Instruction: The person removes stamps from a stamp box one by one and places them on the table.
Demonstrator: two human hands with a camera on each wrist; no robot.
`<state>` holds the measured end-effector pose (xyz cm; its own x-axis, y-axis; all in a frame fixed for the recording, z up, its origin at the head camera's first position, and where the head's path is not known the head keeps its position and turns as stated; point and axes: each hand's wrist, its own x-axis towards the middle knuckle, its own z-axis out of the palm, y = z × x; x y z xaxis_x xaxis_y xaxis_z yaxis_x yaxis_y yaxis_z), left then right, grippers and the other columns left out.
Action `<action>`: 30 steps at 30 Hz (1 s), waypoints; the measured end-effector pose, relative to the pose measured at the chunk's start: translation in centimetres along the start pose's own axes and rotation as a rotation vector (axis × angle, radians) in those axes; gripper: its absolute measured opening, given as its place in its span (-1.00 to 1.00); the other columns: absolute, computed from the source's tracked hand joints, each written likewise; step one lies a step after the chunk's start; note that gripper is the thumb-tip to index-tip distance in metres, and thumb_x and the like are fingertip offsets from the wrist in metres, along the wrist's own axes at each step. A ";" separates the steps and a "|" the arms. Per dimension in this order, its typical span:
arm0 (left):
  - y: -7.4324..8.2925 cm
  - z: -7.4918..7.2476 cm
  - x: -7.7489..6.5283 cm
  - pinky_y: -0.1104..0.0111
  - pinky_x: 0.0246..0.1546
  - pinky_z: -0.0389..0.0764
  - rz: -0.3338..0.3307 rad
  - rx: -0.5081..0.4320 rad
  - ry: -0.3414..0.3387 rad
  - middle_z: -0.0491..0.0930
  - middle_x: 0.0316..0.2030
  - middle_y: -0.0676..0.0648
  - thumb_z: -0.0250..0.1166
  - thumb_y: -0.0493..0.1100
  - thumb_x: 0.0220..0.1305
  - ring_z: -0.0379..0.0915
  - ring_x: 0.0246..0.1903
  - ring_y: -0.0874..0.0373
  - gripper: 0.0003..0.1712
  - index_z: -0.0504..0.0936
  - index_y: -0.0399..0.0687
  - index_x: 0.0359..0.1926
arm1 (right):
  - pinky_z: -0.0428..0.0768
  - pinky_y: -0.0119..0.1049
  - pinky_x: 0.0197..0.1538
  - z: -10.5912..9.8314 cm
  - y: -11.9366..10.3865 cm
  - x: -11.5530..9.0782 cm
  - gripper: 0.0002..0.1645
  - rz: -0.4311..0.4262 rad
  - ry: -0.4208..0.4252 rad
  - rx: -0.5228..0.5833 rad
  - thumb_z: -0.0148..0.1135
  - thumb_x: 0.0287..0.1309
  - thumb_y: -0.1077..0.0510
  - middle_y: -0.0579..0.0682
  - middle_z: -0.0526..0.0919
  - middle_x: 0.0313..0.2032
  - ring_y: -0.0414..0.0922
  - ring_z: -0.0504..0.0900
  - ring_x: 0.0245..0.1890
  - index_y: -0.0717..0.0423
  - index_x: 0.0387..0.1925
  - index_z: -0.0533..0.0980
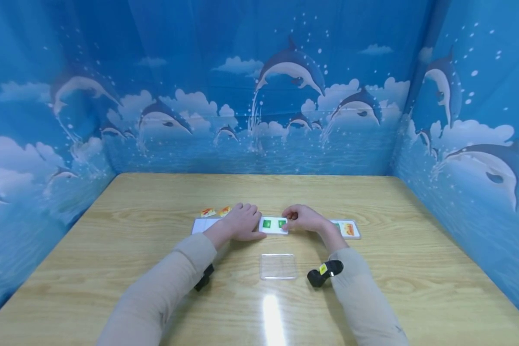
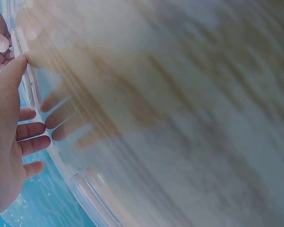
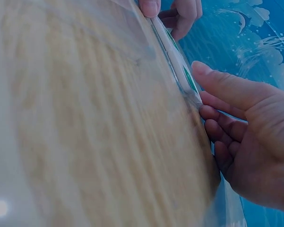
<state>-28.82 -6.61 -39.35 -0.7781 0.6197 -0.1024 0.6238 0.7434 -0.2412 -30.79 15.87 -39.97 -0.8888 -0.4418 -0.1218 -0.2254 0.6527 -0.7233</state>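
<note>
A white card with two green squares (image 1: 266,224) lies in a shallow clear plastic case at the middle of the table. My left hand (image 1: 243,222) rests at the left end of this case, thumb at its near corner and fingers stretched out; the left wrist view shows the thumb (image 2: 16,68) right at the case's edge. My right hand (image 1: 306,218) pinches the card's right end, thumb over the right green square and the other fingers curled. In the right wrist view, the right thumb (image 3: 217,82) lies above the card end and the index finger sits at its edge.
Left of the hands is a pale case (image 1: 202,225), with two small orange-printed cards (image 1: 208,212) behind it. A case with green and orange pictures (image 1: 350,229) lies to the right, partly behind the right wrist. A clear plastic case (image 1: 278,267) sits nearer me.
</note>
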 end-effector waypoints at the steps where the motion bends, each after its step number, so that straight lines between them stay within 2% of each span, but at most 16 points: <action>1: 0.0 0.0 0.0 0.16 0.01 0.32 0.001 0.003 -0.002 0.42 -0.13 -0.08 -0.14 0.46 0.21 0.32 -0.10 0.07 -0.17 0.44 -0.13 0.10 | 0.39 -0.18 -0.04 0.0 0.0 0.0 -0.51 0.006 0.004 -0.006 0.40 -0.04 0.10 0.00 0.52 -0.21 -0.09 0.43 -0.19 0.19 -0.06 0.51; 17: 0.0 0.0 0.1 0.14 0.01 0.32 -0.004 0.002 -0.013 0.42 -0.11 -0.09 -0.13 0.46 0.20 0.32 -0.08 0.05 -0.16 0.43 -0.13 0.13 | 0.41 -0.19 -0.09 0.2 -0.2 0.3 -0.67 0.073 0.047 -0.034 0.38 -0.01 0.08 -0.03 0.52 -0.26 -0.10 0.44 -0.23 0.10 -0.18 0.55; 30: 0.1 -0.1 0.2 0.15 0.03 0.32 -0.009 -0.007 -0.021 0.43 -0.07 -0.10 -0.13 0.45 0.21 0.32 -0.04 0.05 -0.16 0.42 -0.14 0.15 | 0.42 -0.20 -0.11 0.1 0.2 0.6 -0.67 0.057 0.036 -0.046 0.39 -0.03 0.07 -0.03 0.53 -0.29 -0.10 0.44 -0.26 0.10 -0.21 0.55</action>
<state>-28.93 -6.41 -39.27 -0.7853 0.6074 -0.1202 0.6169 0.7510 -0.2354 -31.34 15.63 -40.28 -0.9145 -0.3808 -0.1366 -0.1909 0.7039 -0.6841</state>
